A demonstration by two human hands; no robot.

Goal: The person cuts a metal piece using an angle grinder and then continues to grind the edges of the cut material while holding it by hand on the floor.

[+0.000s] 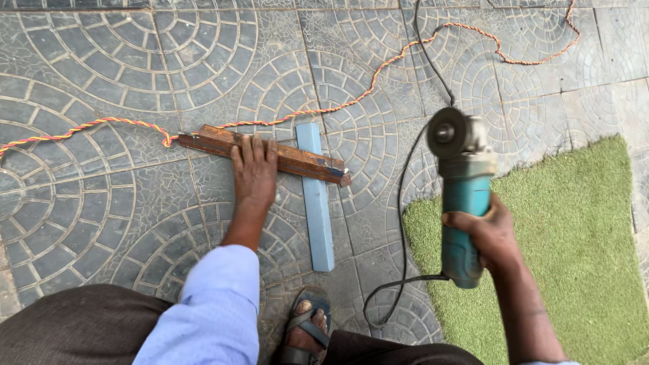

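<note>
A: Where is the left hand (255, 169)?

B: It lies flat on the brown wooden bar (263, 154). The fingers are straight and close together, pressing down, not wrapped around it. The fingertips reach the far edge of the bar.

A: And the right hand (488, 233)?

B: It holds a teal angle grinder (463, 196). The fingers curl tight around the body. The grinder is up in the air, to the right of the bar and well apart from it. Its round grey disc end points far away.

A: What else lies there?

B: A flat, smooth, light blue bar (316, 196) lies under the wooden one, making a cross. The wood looks rough and scratched. A twisted orange and yellow rope (351, 101) runs past the far side of the bar. A black cord (402, 203) loops down from the grinder.

A: What is the ground like?

B: Grey paving tiles (101, 101) with round patterns. A fuzzy green grass mat (574, 236) sits on the right.

A: Anything hard to see?

B: A foot in a sandal (307, 331) is cut off at the near edge. The hand hides the middle of the wooden bar.
</note>
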